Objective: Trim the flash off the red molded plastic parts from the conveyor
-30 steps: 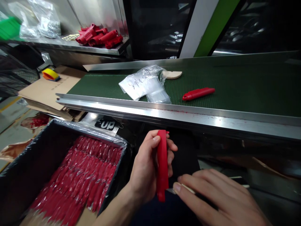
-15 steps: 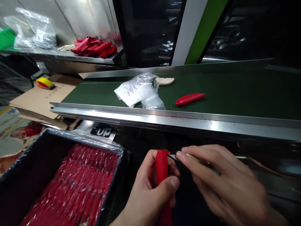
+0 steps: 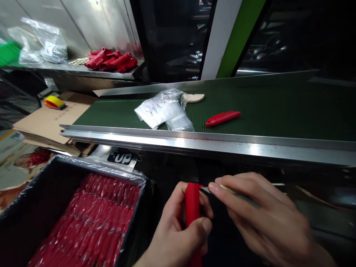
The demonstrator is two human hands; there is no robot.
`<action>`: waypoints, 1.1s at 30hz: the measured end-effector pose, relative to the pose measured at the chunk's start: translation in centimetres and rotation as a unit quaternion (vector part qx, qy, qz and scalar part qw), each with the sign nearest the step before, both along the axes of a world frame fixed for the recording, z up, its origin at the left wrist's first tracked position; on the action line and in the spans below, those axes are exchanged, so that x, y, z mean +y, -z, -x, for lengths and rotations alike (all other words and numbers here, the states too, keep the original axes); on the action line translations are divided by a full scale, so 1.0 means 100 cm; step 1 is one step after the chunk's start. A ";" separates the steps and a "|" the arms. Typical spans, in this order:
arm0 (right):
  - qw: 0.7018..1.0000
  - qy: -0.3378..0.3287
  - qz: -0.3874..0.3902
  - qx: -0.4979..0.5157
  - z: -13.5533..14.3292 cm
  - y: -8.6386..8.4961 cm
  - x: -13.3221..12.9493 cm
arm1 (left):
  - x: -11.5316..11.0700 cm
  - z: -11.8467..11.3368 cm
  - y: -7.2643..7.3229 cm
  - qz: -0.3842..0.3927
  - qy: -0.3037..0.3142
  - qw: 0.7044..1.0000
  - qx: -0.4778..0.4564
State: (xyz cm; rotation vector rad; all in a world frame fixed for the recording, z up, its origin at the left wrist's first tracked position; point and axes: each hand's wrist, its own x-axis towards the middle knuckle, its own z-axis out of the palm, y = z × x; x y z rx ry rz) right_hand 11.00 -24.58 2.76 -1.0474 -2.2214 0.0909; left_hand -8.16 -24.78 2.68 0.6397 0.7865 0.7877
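My left hand (image 3: 178, 230) grips a red plastic handle (image 3: 192, 207), held upright below the conveyor's front rail. My right hand (image 3: 261, 215) holds a small thin blade tool (image 3: 206, 190) whose tip touches the handle's upper end. Another red handle (image 3: 222, 118) lies alone on the green conveyor belt (image 3: 278, 111). To the left of my hands stands a black bag-lined box (image 3: 33, 193) filled with rows of wrapped red handles (image 3: 91, 222).
Clear plastic bags (image 3: 164, 109) and a beige wooden piece (image 3: 194, 98) lie on the belt. A steel shelf at back left carries a pile of red handles (image 3: 111, 61) and bagged parts (image 3: 47, 44). Flat cardboard with a yellow tape roll (image 3: 54, 102) lies at left.
My left hand lowered and regripped the red handle. My right hand rose from the handle's lower end to its top, bringing the blade tip against it.
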 end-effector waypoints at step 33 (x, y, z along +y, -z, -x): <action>0.993 0.068 0.006 0.096 0.003 0.005 -0.002 | 0.013 -0.004 0.007 0.039 0.077 0.975 -0.205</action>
